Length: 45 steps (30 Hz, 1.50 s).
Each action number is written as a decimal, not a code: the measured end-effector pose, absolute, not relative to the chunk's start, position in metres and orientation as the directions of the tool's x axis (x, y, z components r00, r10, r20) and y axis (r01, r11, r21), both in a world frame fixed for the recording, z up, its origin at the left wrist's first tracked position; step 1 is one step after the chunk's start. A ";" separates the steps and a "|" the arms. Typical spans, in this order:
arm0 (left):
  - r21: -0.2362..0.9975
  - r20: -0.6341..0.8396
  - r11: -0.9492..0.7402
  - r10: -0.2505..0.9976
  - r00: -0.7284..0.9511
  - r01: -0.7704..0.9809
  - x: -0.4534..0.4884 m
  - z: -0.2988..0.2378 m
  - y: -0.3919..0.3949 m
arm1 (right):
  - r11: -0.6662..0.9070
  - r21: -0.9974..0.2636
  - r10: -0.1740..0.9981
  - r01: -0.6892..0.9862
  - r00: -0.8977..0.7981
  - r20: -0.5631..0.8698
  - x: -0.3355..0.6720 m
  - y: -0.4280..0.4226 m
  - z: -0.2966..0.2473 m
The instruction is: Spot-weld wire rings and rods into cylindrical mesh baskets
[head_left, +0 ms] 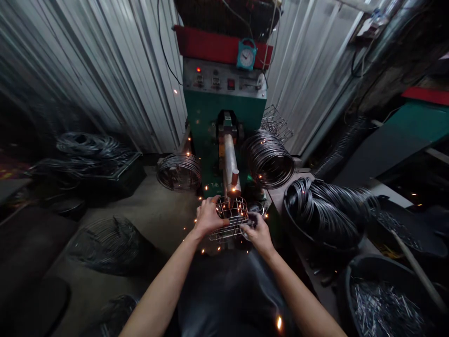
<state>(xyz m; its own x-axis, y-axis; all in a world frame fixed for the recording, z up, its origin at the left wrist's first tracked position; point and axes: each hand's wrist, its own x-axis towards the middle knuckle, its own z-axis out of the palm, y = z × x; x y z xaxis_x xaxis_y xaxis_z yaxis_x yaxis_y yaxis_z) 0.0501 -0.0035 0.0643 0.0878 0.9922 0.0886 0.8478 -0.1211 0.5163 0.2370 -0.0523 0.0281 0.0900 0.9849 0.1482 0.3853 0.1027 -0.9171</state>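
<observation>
A small wire basket (229,224) is held between both hands below the electrode (235,179) of a green spot welding machine (206,112). Orange sparks fly around it. My left hand (209,217) grips the basket's left side, thumb across the wires. On the right side, my right hand (257,231) has its fingers curled round the basket's edge; they are slightly blurred. The electrode tip meets the basket's wires, though the exact contact point is hard to make out.
Wire ring bundles hang left (178,172) and right (269,159) of the machine. At right stand a tub of wire rings (287,201) and a tub of short wires (345,290). A teal clock (246,55) sits above the control panel (224,84).
</observation>
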 end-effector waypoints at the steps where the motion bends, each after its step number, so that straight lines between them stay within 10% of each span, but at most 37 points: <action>1: 0.504 0.088 -0.126 0.992 0.095 0.854 0.050 0.066 -0.005 | -0.006 -0.959 0.989 0.284 0.145 0.037 0.244 -0.062 0.016; 4: 0.480 0.103 -0.159 0.987 0.125 0.863 0.050 0.070 -0.007 | -0.203 -0.973 0.963 0.112 0.205 -0.177 0.265 -0.095 -0.029; 11: 0.524 0.031 -0.090 0.996 0.086 0.847 0.052 0.065 -0.005 | -0.116 -0.968 0.924 0.221 0.381 -0.023 0.285 -0.148 -0.081; 29: 0.487 0.079 -0.056 0.997 0.021 0.872 0.052 0.065 0.012 | -0.325 -0.650 0.758 -0.687 0.222 -0.613 0.309 -0.139 -0.068; 33: 0.503 0.036 -0.015 0.999 -0.004 0.864 0.051 0.064 0.020 | -0.306 -0.805 0.814 -0.508 0.299 -0.498 0.305 -0.137 -0.061; 37: 0.522 0.019 -0.003 1.000 -0.008 0.853 0.053 0.065 0.023 | -0.232 -0.973 0.906 0.008 0.365 -0.213 0.301 -0.151 -0.059; 45: 0.821 0.057 -0.066 0.998 0.034 0.566 0.014 0.021 0.006 | -0.011 -0.894 0.996 0.448 0.079 0.027 0.311 -0.180 -0.081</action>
